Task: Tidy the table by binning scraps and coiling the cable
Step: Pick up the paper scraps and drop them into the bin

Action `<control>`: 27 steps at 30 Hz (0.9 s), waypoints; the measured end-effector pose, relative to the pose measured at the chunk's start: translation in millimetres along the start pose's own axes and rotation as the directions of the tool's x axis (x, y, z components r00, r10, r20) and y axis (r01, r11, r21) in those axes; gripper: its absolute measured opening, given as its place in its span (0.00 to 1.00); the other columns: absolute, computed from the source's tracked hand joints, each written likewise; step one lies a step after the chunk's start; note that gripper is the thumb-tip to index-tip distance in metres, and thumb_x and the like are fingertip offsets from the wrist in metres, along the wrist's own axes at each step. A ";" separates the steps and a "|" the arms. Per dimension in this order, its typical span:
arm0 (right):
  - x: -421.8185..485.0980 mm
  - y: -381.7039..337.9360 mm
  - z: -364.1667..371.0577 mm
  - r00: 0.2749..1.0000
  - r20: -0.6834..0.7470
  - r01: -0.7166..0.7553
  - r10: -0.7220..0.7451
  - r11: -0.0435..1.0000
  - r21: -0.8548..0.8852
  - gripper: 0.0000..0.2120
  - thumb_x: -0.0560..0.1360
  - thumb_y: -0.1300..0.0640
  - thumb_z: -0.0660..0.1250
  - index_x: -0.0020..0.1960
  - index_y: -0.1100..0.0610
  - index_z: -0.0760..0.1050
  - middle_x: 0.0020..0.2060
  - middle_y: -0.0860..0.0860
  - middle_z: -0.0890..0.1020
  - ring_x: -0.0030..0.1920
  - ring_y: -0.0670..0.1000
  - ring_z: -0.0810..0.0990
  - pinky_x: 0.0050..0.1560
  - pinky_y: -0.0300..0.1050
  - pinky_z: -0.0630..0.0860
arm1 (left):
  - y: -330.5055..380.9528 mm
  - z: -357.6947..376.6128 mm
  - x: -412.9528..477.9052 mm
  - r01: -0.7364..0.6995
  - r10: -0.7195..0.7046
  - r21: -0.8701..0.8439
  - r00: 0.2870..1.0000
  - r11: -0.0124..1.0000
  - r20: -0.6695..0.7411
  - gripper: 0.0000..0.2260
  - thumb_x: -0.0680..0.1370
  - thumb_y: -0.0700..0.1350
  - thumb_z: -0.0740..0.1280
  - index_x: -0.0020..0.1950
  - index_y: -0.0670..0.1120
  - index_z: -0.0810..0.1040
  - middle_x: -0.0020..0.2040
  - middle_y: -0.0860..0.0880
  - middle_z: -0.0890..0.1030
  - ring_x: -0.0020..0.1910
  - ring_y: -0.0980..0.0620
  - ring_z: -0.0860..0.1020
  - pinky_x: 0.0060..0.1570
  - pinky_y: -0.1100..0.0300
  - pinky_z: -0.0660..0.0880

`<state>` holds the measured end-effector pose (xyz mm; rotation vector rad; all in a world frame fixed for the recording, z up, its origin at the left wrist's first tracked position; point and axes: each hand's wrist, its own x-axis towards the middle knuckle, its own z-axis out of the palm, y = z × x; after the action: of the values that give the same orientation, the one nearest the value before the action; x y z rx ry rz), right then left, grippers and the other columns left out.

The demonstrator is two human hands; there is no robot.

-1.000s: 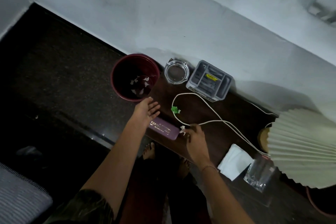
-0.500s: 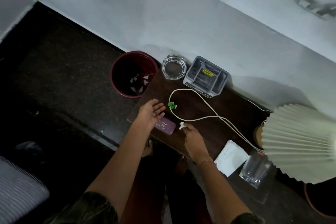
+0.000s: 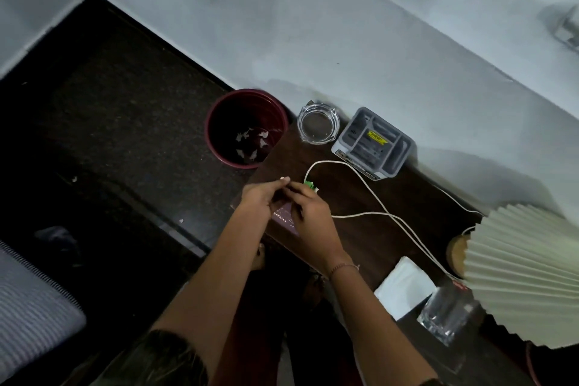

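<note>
Two hands (image 3: 283, 202) pressed together above the dark wooden desk (image 3: 354, 194), passing a small white paper scrap (image 3: 284, 179), likely bound for the maroon round bin (image 3: 246, 128) just beyond, white cable (image 3: 360, 188) uncoiled rightward.

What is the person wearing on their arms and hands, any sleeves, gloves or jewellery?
Both hands are bare, with no gloves: the left hand and the right hand. The forearms are uncovered too. A thin bracelet circles the right wrist. A dark, mottled short sleeve shows on the left upper arm at the bottom edge. No rings or watch can be made out.
</note>
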<state>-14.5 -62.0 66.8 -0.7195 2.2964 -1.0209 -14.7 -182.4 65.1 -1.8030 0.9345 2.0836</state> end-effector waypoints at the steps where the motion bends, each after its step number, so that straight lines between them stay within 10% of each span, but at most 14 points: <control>1: 4.9 -2.3 1.7 1.000 0.005 0.017 -0.017 1.000 0.001 0.21 0.72 0.70 0.59 0.63 0.60 0.74 0.64 0.54 0.75 0.64 0.51 0.73 0.67 0.41 0.67 | 5.5 -4.2 4.9 -0.014 0.014 0.001 0.999 1.000 -0.045 0.10 0.73 0.34 0.69 0.33 0.38 0.73 0.24 0.44 0.79 0.15 0.55 0.75 0.29 0.62 0.78; 7: 30.9 -12.5 8.8 0.994 -0.106 -0.003 0.005 1.000 0.012 0.17 0.72 0.69 0.60 0.54 0.56 0.79 0.65 0.52 0.73 0.65 0.49 0.69 0.67 0.41 0.66 | 56.1 -16.3 6.9 -0.191 0.154 -0.296 0.978 0.936 -0.144 0.08 0.73 0.30 0.67 0.51 0.31 0.76 0.32 0.41 0.81 0.21 0.54 0.79 0.30 0.64 0.79; 10: 39.6 -8.2 10.6 0.990 -0.136 -0.035 0.036 0.999 0.012 0.15 0.73 0.69 0.60 0.53 0.56 0.79 0.65 0.53 0.71 0.65 0.50 0.70 0.66 0.43 0.68 | 88.1 -17.7 10.2 -0.230 0.201 -0.375 0.973 0.898 -0.116 0.21 0.76 0.42 0.67 0.66 0.32 0.69 0.55 0.37 0.78 0.51 0.45 0.81 0.54 0.57 0.77; 13: 43.1 -0.8 13.2 0.981 -0.159 -0.116 0.114 0.993 -0.002 0.16 0.72 0.69 0.60 0.53 0.55 0.79 0.65 0.52 0.70 0.65 0.50 0.68 0.66 0.41 0.67 | 107.3 -19.4 13.8 -0.127 0.152 -0.378 0.988 0.917 0.036 0.32 0.79 0.54 0.59 0.75 0.36 0.55 0.74 0.38 0.62 0.74 0.41 0.61 0.72 0.51 0.59; 27: 24.8 42.5 16.9 0.933 0.076 -0.308 0.352 0.890 -0.338 0.17 0.74 0.69 0.59 0.58 0.59 0.77 0.74 0.53 0.60 0.67 0.57 0.64 0.69 0.46 0.65 | 57.2 -26.7 21.4 -0.037 0.057 -0.268 0.996 0.963 0.065 0.27 0.80 0.51 0.56 0.74 0.37 0.59 0.72 0.39 0.66 0.72 0.43 0.65 0.72 0.52 0.60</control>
<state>-32.3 -62.1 18.0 -0.4738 2.3816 -0.4333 -29.8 -247.2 61.6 -1.8281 0.7128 2.3854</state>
